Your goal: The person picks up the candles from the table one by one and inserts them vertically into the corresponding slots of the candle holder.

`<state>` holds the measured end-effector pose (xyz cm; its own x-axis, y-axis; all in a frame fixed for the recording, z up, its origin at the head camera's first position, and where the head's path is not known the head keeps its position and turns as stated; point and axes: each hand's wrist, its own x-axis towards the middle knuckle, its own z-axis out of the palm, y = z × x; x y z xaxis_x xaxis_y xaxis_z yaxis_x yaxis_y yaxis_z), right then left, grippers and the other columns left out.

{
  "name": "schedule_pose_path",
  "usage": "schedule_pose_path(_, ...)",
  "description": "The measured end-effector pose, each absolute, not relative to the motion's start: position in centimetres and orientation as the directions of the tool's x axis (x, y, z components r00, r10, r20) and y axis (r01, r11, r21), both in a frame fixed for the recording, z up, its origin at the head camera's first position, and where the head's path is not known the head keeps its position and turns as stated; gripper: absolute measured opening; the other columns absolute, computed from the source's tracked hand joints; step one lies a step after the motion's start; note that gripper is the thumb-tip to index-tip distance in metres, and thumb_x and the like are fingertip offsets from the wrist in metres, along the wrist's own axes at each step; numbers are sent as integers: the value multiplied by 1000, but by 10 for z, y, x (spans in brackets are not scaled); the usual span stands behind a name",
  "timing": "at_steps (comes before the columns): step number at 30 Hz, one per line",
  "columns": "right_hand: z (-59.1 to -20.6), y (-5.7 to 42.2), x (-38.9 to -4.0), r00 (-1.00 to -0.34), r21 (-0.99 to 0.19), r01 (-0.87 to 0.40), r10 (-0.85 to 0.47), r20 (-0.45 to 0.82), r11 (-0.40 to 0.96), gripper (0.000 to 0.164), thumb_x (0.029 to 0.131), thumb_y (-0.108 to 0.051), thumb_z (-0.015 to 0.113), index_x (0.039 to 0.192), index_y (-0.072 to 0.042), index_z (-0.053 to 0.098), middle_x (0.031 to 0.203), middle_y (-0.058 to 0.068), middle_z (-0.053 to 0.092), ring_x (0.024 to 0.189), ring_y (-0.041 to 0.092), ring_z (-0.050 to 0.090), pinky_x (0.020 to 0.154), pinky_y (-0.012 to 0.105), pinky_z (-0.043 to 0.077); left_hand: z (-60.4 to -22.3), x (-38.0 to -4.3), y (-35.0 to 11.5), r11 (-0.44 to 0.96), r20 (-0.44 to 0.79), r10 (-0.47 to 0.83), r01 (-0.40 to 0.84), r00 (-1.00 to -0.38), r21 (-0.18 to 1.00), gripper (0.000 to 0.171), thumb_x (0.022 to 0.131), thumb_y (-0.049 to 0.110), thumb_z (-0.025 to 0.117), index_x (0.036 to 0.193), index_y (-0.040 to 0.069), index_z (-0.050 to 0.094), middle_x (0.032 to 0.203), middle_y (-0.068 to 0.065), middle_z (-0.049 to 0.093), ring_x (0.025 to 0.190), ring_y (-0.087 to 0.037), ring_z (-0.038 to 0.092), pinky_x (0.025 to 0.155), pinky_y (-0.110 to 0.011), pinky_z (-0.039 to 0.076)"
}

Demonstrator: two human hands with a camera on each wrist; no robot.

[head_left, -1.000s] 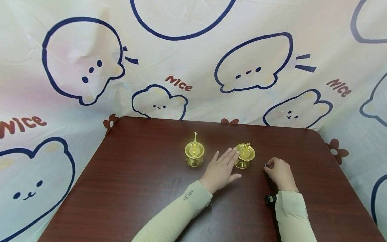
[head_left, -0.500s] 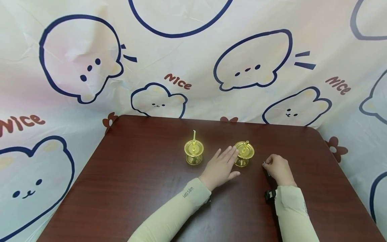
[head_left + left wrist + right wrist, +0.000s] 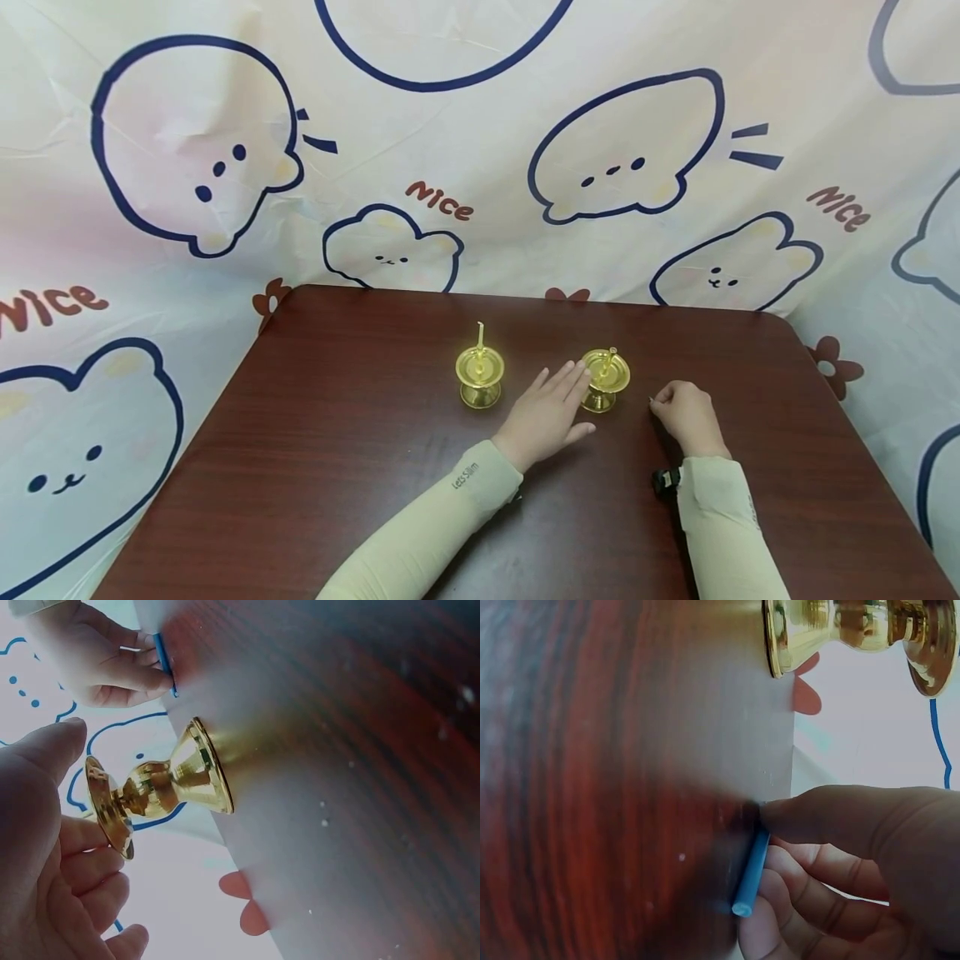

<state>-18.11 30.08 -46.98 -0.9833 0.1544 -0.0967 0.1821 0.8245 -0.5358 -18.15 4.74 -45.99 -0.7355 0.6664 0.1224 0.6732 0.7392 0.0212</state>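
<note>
Two gold candle holders stand upright on the table. The left holder [image 3: 480, 372] carries a slim pale stick candle. A shorter pale piece rises from the dish of the right holder [image 3: 609, 375]. My left hand [image 3: 546, 421] reaches to that right holder, its straight fingertips at the left of the dish. In the left wrist view, the thumb is apart from the fingers, and the fingers touch the dish [image 3: 105, 806]. To the right of it, my right hand [image 3: 690, 418] pinches a thin blue stick [image 3: 751, 874] low against the tabletop. Its fingers hide part of the stick.
The dark reddish wooden table [image 3: 337, 467] has a rounded back edge against a pale cloth [image 3: 495, 142] printed with cartoon bears. The same cloth hangs at both sides. A small black device [image 3: 664, 482] sits at the right wrist.
My right hand has shifted slightly to the left, and less of the stick shows in the head view. My left hand stays at the right holder. The head view has tilted very slightly.
</note>
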Motion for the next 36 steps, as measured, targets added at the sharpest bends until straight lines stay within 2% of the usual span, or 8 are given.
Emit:
schedule_pose_path(8, -473, 298, -182, -982, -548, 187, 164, -92, 815, 26, 87, -6, 58, 60, -8, 55, 55, -1, 48, 53, 17, 46, 54, 30, 38, -460, -180, 47, 748, 130, 656, 663, -744, 22, 78, 101, 56, 52, 160, 10, 31, 165, -4, 30, 154, -18, 22, 123, -43, 21)
schedule_pose_path(13, -473, 298, -183, -976, -539, 216, 178, -121, 814, 30, 89, -10, 61, 59, -8, 55, 55, -1, 49, 54, 17, 47, 55, 31, 38, -460, -179, 48, 753, 127, 651, 658, -748, 19, 79, 101, 55, 53, 160, 10, 29, 166, -3, 28, 154, -18, 22, 123, -43, 21)
schedule_pose_path(19, -472, 299, -180, -978, -549, 206, 183, -96, 810, 24, 92, -16, 63, 71, -4, 65, 66, 3, 62, 62, 20, 56, 60, 34, 45, -460, -178, 48, 757, 114, 646, 652, -755, 34, 79, 101, 54, 55, 161, 10, 28, 166, -4, 28, 154, -18, 21, 123, -43, 21)
schedule_pose_path(26, -468, 300, -175, -974, -571, 206, 224, -39, 795, 18, 92, -14, 61, 90, 2, 66, 78, 12, 66, 66, 25, 59, 61, 39, 50, -457, -176, 49, 763, 106, 641, 646, -760, 15, 78, 101, 52, 55, 161, 10, 27, 166, -4, 27, 154, -18, 20, 123, -42, 22)
schedule_pose_path(32, -467, 301, -171, -972, -614, 206, 230, -41, 762, 26, 95, -11, 58, 110, 9, 66, 98, 23, 70, 82, 34, 67, 68, 45, 55, -456, -176, 49, 761, 107, 644, 648, -758, 13, 78, 101, 50, 56, 161, 10, 27, 167, -4, 25, 154, -19, 20, 123, -42, 22)
schedule_pose_path(36, -466, 299, -169, -968, -624, 209, 249, -24, 753, 30, 96, -9, 54, 117, 9, 66, 99, 23, 70, 77, 30, 66, 65, 41, 52, -456, -176, 50, 762, 108, 643, 648, -758, 11, 78, 101, 50, 57, 161, 10, 27, 167, -4, 26, 154, -18, 20, 123, -42, 22)
